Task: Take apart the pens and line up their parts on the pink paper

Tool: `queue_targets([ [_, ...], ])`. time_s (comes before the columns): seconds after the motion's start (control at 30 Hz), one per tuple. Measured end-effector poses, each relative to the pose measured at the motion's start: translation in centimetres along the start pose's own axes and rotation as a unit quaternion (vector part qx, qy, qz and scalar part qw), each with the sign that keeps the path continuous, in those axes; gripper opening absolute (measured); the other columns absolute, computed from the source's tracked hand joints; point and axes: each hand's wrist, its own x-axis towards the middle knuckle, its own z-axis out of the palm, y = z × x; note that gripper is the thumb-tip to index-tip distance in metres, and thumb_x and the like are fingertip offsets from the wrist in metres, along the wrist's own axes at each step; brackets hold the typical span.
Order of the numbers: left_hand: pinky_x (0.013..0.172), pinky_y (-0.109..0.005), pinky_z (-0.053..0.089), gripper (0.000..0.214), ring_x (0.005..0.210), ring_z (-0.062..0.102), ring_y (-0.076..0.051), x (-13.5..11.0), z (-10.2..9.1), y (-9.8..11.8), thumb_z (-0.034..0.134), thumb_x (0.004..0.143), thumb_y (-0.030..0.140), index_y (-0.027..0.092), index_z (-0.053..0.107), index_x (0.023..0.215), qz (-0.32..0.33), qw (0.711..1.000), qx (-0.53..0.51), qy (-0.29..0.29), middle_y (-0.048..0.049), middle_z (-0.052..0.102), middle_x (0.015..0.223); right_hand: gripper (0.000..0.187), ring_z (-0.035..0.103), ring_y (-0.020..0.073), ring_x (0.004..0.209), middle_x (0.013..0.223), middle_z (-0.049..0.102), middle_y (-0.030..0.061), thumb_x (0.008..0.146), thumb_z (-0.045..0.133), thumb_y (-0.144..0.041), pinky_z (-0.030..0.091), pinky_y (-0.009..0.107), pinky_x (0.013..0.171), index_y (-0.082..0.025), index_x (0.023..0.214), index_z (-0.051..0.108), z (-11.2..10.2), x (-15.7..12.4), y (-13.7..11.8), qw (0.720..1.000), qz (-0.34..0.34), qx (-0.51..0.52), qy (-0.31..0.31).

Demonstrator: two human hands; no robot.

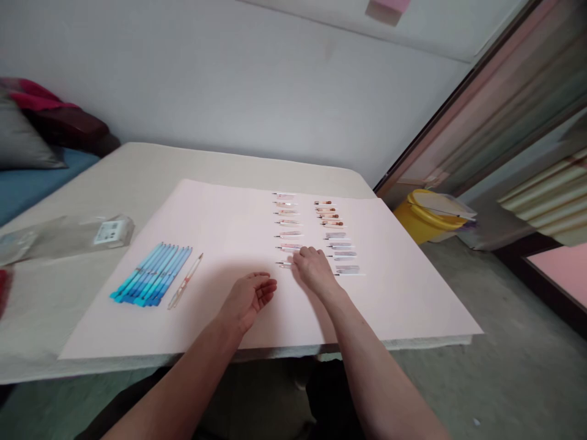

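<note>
A large pale pink sheet (229, 232) covers the table. My right hand (313, 269) reaches onto it, fingers curled down over the nearest piece of a column of small pen parts (288, 226). Whether it grips a piece I cannot tell. A second column of small parts (337, 241) lies just right of that hand. My left hand (249, 296) rests on its edge on the sheet, palm turned right, fingers loosely curved and holding nothing. Several blue pens (152, 275) lie side by side at the left, with one clear pen (185, 282) beside them.
A clear plastic package with a label (68, 235) lies at the table's left. A yellow bucket (424, 217) stands on the floor at the right. Cushions and a blue mattress (27, 177) lie at far left. The wall is behind the table.
</note>
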Motion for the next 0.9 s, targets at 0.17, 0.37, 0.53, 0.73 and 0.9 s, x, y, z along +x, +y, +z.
queue_targets([
  [0.17,0.058,-0.021,0.050,0.016,0.068,0.064,-0.014,0.1,0.0,0.0,0.062,0.066,0.011,0.012,0.060,0.083,0.001,1.000,0.003,-0.002,-0.0113,0.066,0.080,0.018,0.049,0.0216,0.091,0.099,0.057,0.0091,0.084,0.044,-0.016,0.032,0.031,0.072,-0.017,0.094,0.059,0.0,-0.2,-0.3,1.000,0.023,0.016,0.001],
  [0.37,0.056,-0.021,0.050,0.017,0.066,0.063,-0.014,0.1,0.0,0.0,0.062,0.066,0.009,0.012,0.060,0.082,-0.001,1.000,-0.006,-0.003,-0.0109,0.067,0.079,0.025,0.054,0.0179,0.088,0.104,0.055,0.0088,0.086,0.041,-0.017,0.036,0.027,0.070,-0.018,0.107,0.054,-0.6,-0.5,-1.4,0.997,0.001,0.054,-0.055],
  [0.53,0.058,-0.021,0.050,0.016,0.067,0.063,-0.013,0.0,0.0,0.1,0.063,0.067,0.011,0.012,0.060,0.082,0.000,1.000,-0.006,-0.006,-0.0110,0.067,0.080,0.026,0.054,0.0193,0.091,0.105,0.053,0.0125,0.091,0.035,-0.022,0.038,0.028,0.073,-0.015,0.106,0.055,-0.5,-0.2,-2.1,0.996,0.005,0.031,-0.084],
  [0.73,0.058,-0.021,0.050,0.017,0.067,0.063,-0.013,-0.1,0.1,0.2,0.064,0.067,0.012,0.012,0.060,0.083,0.000,1.000,-0.001,-0.006,-0.0110,0.066,0.080,0.029,0.052,0.0202,0.093,0.104,0.055,0.0127,0.093,0.032,-0.025,0.036,0.030,0.076,-0.015,0.106,0.056,0.2,0.1,-1.9,0.998,0.008,0.031,-0.054],
  [0.9,0.058,-0.021,0.050,0.015,0.067,0.063,-0.013,-0.1,0.1,0.2,0.064,0.067,0.011,0.012,0.060,0.082,0.001,1.000,-0.008,-0.008,-0.0108,0.066,0.079,0.027,0.052,0.0209,0.093,0.103,0.057,0.0114,0.092,0.034,-0.023,0.036,0.031,0.075,-0.015,0.104,0.057,0.0,0.1,-1.6,0.999,0.005,0.025,-0.045],
])
